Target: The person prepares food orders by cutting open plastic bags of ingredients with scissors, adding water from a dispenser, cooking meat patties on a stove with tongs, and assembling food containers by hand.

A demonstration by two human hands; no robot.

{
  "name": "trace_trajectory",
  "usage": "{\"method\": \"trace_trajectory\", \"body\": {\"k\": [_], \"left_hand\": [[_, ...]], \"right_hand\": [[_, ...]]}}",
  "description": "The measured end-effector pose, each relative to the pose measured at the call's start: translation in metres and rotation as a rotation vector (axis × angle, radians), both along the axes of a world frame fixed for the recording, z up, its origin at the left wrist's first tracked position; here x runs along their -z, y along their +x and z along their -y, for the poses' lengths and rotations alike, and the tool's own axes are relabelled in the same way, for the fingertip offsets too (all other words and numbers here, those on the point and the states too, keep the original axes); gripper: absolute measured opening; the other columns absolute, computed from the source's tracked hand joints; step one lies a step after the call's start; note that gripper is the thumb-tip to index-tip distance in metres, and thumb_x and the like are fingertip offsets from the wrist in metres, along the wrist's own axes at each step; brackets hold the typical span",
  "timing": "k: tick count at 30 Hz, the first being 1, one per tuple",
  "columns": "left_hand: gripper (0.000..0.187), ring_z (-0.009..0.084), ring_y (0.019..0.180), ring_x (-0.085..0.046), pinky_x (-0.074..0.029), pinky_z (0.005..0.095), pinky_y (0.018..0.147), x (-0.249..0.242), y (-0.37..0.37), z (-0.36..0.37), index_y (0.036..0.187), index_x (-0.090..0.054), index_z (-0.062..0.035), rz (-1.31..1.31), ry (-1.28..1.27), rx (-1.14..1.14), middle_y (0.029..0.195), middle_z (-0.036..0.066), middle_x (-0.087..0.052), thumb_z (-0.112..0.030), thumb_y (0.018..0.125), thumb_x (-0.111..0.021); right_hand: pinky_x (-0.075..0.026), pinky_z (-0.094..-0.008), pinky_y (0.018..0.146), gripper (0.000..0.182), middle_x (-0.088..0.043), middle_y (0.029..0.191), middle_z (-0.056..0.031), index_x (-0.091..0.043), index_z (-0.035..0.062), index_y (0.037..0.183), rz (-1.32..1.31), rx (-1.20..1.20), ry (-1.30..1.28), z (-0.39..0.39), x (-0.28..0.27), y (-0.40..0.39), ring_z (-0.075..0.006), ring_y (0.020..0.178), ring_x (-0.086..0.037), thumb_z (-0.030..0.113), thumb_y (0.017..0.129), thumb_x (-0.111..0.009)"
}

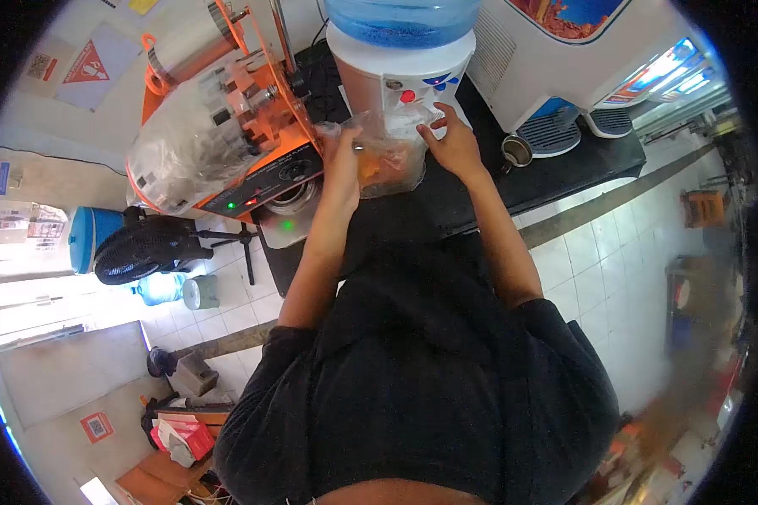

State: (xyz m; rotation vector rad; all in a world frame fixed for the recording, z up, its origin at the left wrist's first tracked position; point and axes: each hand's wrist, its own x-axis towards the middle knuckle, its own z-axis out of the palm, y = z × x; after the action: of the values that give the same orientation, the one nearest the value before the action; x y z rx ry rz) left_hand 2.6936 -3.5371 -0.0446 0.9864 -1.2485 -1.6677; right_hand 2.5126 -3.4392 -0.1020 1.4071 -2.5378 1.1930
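Observation:
A clear plastic bag [406, 175] with orange and reddish contents rests on the black counter, in front of the white water dispenser [358, 63]. My left hand [340, 151] is closed on the bag's upper left side. Just right of the bag's top, my right hand [455, 145] is held with thumb and fingers apart; whether a fingertip touches the plastic cannot be made out. What exactly the bag contains is blurred.
An orange machine [265, 172] partly wrapped in plastic stands left of my arm. To the right are a metal cup [516, 150] and a white drink machine [522, 59] with drip trays. A black fan [139, 244] stands on the left, beyond the black counter [404, 219].

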Motion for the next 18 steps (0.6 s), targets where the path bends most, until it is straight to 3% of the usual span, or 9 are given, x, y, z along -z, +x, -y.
{"method": "trace_trajectory", "body": {"k": [2, 5, 9, 11, 12, 14, 15, 17, 18], "left_hand": [[0.05, 0.0193, 0.119, -0.043, -0.031, 0.031, 0.102, -0.017, 0.017, -0.011, 0.129, -0.044, 0.0014, -0.201, 0.007, 0.152, 0.127, 0.01, -0.049, -0.024, 0.087, -0.056], [0.048, 0.02, 0.119, -0.045, -0.032, 0.0321, 0.101, -0.037, 0.05, -0.034, 0.132, -0.043, -0.0002, -0.15, -0.081, 0.21, 0.131, 0.012, -0.047, -0.02, 0.089, -0.053], [0.047, 0.021, 0.118, -0.047, -0.035, 0.0338, 0.099, -0.045, 0.092, -0.046, 0.136, -0.042, -0.0025, -0.059, -0.209, 0.325, 0.137, 0.015, -0.045, -0.015, 0.091, -0.048], [0.039, 0.0196, 0.107, -0.055, -0.039, 0.032, 0.095, -0.032, 0.108, -0.042, 0.128, -0.05, -0.0023, 0.063, -0.143, 0.373, 0.121, 0.011, -0.059, -0.016, 0.092, -0.049], [0.039, 0.0196, 0.107, -0.055, -0.039, 0.032, 0.095, -0.028, 0.115, -0.041, 0.128, -0.05, -0.0023, 0.063, -0.136, 0.381, 0.121, 0.011, -0.059, -0.016, 0.092, -0.049], [0.033, 0.018, 0.098, -0.059, -0.043, 0.0309, 0.088, -0.018, 0.124, -0.04, 0.121, -0.055, -0.0036, 0.263, -0.143, 0.534, 0.105, 0.008, -0.064, -0.018, 0.092, -0.05], [0.033, 0.018, 0.098, -0.059, -0.043, 0.0309, 0.088, -0.011, 0.125, -0.04, 0.121, -0.055, -0.0036, 0.263, -0.137, 0.552, 0.105, 0.008, -0.064, -0.018, 0.092, -0.05], [0.029, 0.0163, 0.091, -0.059, -0.045, 0.0316, 0.081, 0.0, 0.119, -0.043, 0.116, -0.057, -0.0047, 0.33, -0.044, 0.899, 0.098, 0.008, -0.064, -0.018, 0.09, -0.053], [0.029, 0.0163, 0.091, -0.059, -0.045, 0.0316, 0.081, -0.001, 0.111, -0.047, 0.116, -0.057, -0.0047, 0.32, -0.043, 0.902, 0.098, 0.008, -0.064, -0.018, 0.09, -0.053]], "right_hand": [[-0.05, -0.0357, 0.064, 0.057, -0.065, 0.097, -0.0137, -0.048, 0.0035, 0.126, 0.019, 0.03, -0.062, -0.003, 0.002, 0.004, -0.0215, 0.067, -0.064, 0.036, 0.083, -0.066], [-0.048, -0.0297, 0.058, 0.058, -0.059, 0.105, -0.0135, -0.047, 0.003, 0.127, 0.004, 0.041, -0.21, -0.011, 0.007, 0.009, -0.016, 0.061, -0.058, 0.03, 0.082, -0.07], [-0.048, -0.0347, 0.072, 0.058, -0.056, 0.109, -0.0148, -0.046, 0.0013, 0.127, 0.343, 0.041, -0.228, -0.039, 0.013, 0.023, -0.0222, 0.077, -0.058, 0.031, 0.082, -0.069], [-0.047, -0.0323, 0.067, 0.055, -0.056, 0.106, -0.0119, -0.047, 0.0012, 0.125, 0.293, 0.055, -0.194, -0.055, 0.034, 0.022, -0.0161, 0.072, -0.054, 0.025, 0.082, -0.07], [-0.047, -0.0323, 0.067, 0.055, -0.056, 0.106, -0.0119, -0.047, 0.0012, 0.125, 0.294, 0.063, -0.189, -0.065, 0.039, 0.024, -0.0161, 0.072, -0.054, 0.025, 0.082, -0.07], [-0.048, -0.0342, 0.068, 0.049, -0.056, 0.106, -0.0134, -0.049, 0.0012, 0.123, 0.322, 0.052, -0.124, -0.088, 0.046, 0.03, -0.0212, 0.075, -0.057, 0.022, 0.083, -0.068], [-0.048, -0.0342, 0.068, 0.049, -0.056, 0.106, -0.0134, -0.049, 0.0012, 0.123, 0.324, 0.07, -0.12, -0.101, 0.051, 0.032, -0.0212, 0.075, -0.057, 0.022, 0.083, -0.068], [-0.048, -0.0359, 0.069, 0.046, -0.056, 0.107, -0.015, -0.049, 0.0022, 0.122, 0.215, -0.027, 0.024, -0.129, 0.056, 0.035, -0.0266, 0.079, -0.058, 0.019, 0.083, -0.067], [-0.049, -0.0363, 0.069, 0.045, -0.056, 0.107, -0.0158, -0.05, 0.0023, 0.121, 0.229, -0.023, 0.054, -0.141, 0.05, 0.04, -0.0286, 0.08, -0.058, 0.019, 0.083, -0.067]]}}
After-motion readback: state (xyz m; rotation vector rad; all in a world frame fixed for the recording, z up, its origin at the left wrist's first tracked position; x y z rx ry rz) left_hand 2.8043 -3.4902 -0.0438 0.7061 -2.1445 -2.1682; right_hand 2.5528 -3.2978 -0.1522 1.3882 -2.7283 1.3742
